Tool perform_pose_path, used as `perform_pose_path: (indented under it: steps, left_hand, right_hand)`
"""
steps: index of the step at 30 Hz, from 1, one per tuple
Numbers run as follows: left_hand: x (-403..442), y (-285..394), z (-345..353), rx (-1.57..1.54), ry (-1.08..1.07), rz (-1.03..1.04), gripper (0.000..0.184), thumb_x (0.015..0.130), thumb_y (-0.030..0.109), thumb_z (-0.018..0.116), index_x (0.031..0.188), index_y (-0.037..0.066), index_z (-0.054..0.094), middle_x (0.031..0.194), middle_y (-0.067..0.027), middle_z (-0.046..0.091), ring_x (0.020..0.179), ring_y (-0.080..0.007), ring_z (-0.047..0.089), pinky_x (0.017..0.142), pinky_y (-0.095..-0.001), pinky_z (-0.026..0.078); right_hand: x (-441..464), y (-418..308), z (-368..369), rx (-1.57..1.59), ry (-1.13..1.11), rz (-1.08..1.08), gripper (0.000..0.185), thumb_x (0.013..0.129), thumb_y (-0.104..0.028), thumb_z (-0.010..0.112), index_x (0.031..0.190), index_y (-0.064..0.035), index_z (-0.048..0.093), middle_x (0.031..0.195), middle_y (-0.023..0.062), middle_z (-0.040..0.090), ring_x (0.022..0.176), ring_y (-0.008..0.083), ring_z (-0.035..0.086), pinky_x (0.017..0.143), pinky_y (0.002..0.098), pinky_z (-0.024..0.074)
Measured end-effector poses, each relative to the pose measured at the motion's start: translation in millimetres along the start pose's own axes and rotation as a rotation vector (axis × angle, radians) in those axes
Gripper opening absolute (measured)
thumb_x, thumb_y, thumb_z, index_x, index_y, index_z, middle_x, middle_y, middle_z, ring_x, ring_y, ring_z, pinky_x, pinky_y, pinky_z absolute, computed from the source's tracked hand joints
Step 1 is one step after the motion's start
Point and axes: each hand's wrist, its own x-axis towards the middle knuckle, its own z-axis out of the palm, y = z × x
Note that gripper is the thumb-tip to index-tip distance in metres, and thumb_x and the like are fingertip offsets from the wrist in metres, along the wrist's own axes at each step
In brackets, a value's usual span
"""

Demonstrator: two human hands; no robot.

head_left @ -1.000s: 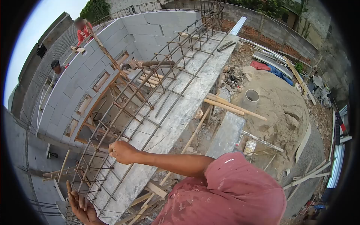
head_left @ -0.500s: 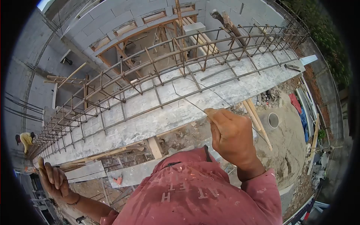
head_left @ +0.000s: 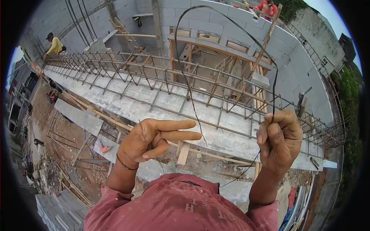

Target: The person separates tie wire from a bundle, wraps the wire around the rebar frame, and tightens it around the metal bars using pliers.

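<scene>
My right hand (head_left: 281,140) is closed in a pinch on a thin dark wire (head_left: 275,79). The wire rises in a tall loop and comes down on the left, its twisted free end hanging near my left fingertips. More thin wire trails below the right hand towards my shirt. My left hand (head_left: 154,138) is held up with two fingers stretched to the right and the others curled; I see nothing gripped in it. Beyond both hands, a rebar cage (head_left: 166,80) runs lengthwise over a pale formwork board (head_left: 127,98).
A co-worker in yellow (head_left: 56,45) is at the cage's far left end, another in red (head_left: 266,8) above the block wall (head_left: 227,25). A timber post (head_left: 266,42) leans beyond the cage. Below the board lie rubble, bamboo poles and grey panels (head_left: 79,117).
The view has swung to the right and up. My left hand has come in from the far left, and the right hand with its wire has moved away from the cage, the wire now looped upward.
</scene>
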Motion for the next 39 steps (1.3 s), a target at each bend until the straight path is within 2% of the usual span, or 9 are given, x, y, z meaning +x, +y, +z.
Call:
perform_pose_path:
  steps: [4, 6, 8, 15, 21, 23, 27, 28, 39]
  left_hand:
    - [-11, 20, 0, -0.298, 0.227, 0.308, 0.086, 0.101, 0.058, 0.043, 0.149, -0.011, 0.029, 0.148, -0.0333, 0.042, 0.043, 0.0033, 0.036, 0.037, -0.0128, 0.028]
    - [-26, 41, -7, -0.441, 0.338, 0.384, 0.067, 0.105, 0.045, 0.047, 0.147, -0.007, 0.037, 0.137, -0.025, 0.057, 0.047, 0.0025, 0.04, 0.04, -0.013, 0.031]
    - [-35, 48, -5, -0.327, 0.409, 0.435, 0.06, 0.105, 0.038, 0.049, 0.146, -0.005, 0.039, 0.127, -0.0214, 0.063, 0.047, 0.0017, 0.041, 0.04, -0.0137, 0.031]
    - [49, 88, 31, 0.042, 0.271, 0.375, 0.027, 0.102, 0.017, 0.058, 0.118, -0.004, 0.061, 0.086, -0.0173, 0.073, 0.044, -0.0034, 0.043, 0.037, -0.0183, 0.031]
    - [133, 57, 1, 0.305, 0.33, 0.097, 0.043, 0.099, 0.038, 0.064, 0.107, -0.004, 0.058, 0.059, 0.0028, 0.041, 0.043, -0.0045, 0.032, 0.037, -0.024, 0.023]
    - [106, 45, -1, 0.283, 0.263, 0.015, 0.068, 0.097, 0.04, 0.066, 0.142, -0.007, 0.043, 0.064, -0.0007, 0.055, 0.047, -0.0036, 0.035, 0.039, -0.0233, 0.026]
    - [41, 40, -6, 0.264, 0.164, -0.083, 0.066, 0.1, 0.04, 0.061, 0.145, -0.004, 0.041, 0.103, -0.0202, 0.073, 0.048, -0.0022, 0.035, 0.041, -0.0202, 0.027]
    - [24, 47, -5, 0.264, 0.165, -0.085, 0.066, 0.1, 0.04, 0.061, 0.145, -0.004, 0.041, 0.103, -0.0202, 0.073, 0.048, -0.0022, 0.035, 0.041, -0.0202, 0.027]
    - [-103, 102, 24, 0.45, -0.117, -0.081, 0.048, 0.105, 0.032, 0.052, 0.133, -0.007, 0.054, 0.085, -0.0099, 0.072, 0.081, -0.0113, 0.067, 0.072, -0.0254, 0.047]
  right_hand:
    - [-49, 35, 21, -0.115, -0.133, 0.145, 0.025, 0.091, -0.016, 0.075, 0.096, 0.007, 0.068, 0.065, 0.0126, 0.064, 0.048, 0.0138, 0.06, 0.037, 0.0207, 0.0348]
    - [-76, 47, 9, -0.147, -0.146, 0.272, 0.032, 0.087, -0.022, 0.079, 0.089, 0.0074, 0.066, 0.07, 0.0086, 0.061, 0.049, 0.0127, 0.059, 0.039, 0.0213, 0.0372]
    - [-92, 58, -21, -0.278, -0.426, 0.268, 0.021, 0.092, 0.001, 0.066, 0.113, 0.0024, 0.065, 0.083, 0.0112, 0.064, 0.062, 0.0121, 0.056, 0.049, 0.0227, 0.0421]
    - [-102, 69, 4, -0.399, -0.191, 0.263, 0.013, 0.096, -0.003, 0.063, 0.108, 0.0018, 0.068, 0.076, 0.0104, 0.065, 0.058, 0.0109, 0.053, 0.049, 0.0228, 0.043]
    - [-54, 156, -35, -0.438, 0.166, 0.106, 0.014, 0.101, -0.01, 0.056, 0.107, 0.0004, 0.063, 0.068, 0.0029, 0.055, 0.047, 0.0047, 0.043, 0.04, 0.0181, 0.0313]
    - [-53, 193, -58, -0.482, 0.429, 0.268, 0.013, 0.099, -0.008, 0.055, 0.104, 0.0, 0.063, 0.068, 0.0034, 0.056, 0.046, 0.005, 0.044, 0.038, 0.0197, 0.032]
    - [-69, 234, -94, -0.519, 0.44, 0.423, 0.012, 0.099, -0.008, 0.055, 0.101, 0.0001, 0.063, 0.066, 0.0029, 0.056, 0.043, 0.0057, 0.043, 0.034, 0.0221, 0.0302]
    - [-71, 229, -102, -0.524, 0.388, 0.537, 0.021, 0.096, -0.013, 0.062, 0.111, 0.0012, 0.063, 0.082, 0.0076, 0.063, 0.06, 0.0114, 0.059, 0.048, 0.024, 0.0457]
    - [-63, 171, -82, -0.759, 0.224, 0.526, 0.039, 0.09, -0.005, 0.061, 0.127, 0.0037, 0.058, 0.102, 0.0208, 0.07, 0.087, 0.0263, 0.068, 0.075, 0.0353, 0.0569]
